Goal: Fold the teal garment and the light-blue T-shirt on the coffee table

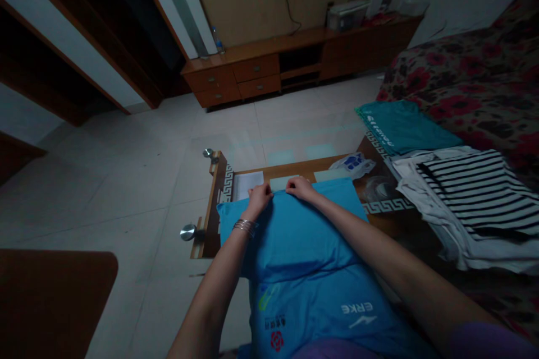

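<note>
A blue T-shirt (303,235) lies spread over the glass-topped table in front of me, its far part folded over and its near part bearing printed logos and white lettering. At the shirt's far edge, my left hand (260,199) pinches the fabric, with several metal bangles on the wrist. A short way to the right, my right hand (300,187) pinches the same edge. Between the two hands the cloth runs in a short straight stretch.
On the right are a striped garment on a pile of white clothes (475,196) and a folded teal shirt (408,123). Under the glass sit papers and a plastic bag (353,165). A wooden cabinet (236,78) stands beyond; a brown tabletop (54,291) is at lower left.
</note>
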{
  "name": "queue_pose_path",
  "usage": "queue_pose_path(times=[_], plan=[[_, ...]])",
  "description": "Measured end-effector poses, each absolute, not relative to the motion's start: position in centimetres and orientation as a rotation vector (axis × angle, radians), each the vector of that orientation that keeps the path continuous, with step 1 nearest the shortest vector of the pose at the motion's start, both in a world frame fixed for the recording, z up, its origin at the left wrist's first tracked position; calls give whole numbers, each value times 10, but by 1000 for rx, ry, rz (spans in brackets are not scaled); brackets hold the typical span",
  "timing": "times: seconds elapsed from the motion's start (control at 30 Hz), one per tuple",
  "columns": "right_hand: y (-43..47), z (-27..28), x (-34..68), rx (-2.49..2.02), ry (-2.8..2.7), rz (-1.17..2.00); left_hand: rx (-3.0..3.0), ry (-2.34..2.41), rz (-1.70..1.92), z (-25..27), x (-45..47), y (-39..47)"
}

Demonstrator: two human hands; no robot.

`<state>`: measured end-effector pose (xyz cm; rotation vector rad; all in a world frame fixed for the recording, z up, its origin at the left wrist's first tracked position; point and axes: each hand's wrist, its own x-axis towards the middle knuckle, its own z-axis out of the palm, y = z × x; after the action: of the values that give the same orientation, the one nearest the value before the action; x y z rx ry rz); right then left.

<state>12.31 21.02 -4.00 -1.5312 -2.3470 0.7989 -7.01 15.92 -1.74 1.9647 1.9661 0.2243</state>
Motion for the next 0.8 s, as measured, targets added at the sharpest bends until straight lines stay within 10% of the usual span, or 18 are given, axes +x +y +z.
queue_pose_path(times=[0.8], plan=[[197,-44,124,-1569,-2385,449,1944,1915,77,-10,-208,133]])
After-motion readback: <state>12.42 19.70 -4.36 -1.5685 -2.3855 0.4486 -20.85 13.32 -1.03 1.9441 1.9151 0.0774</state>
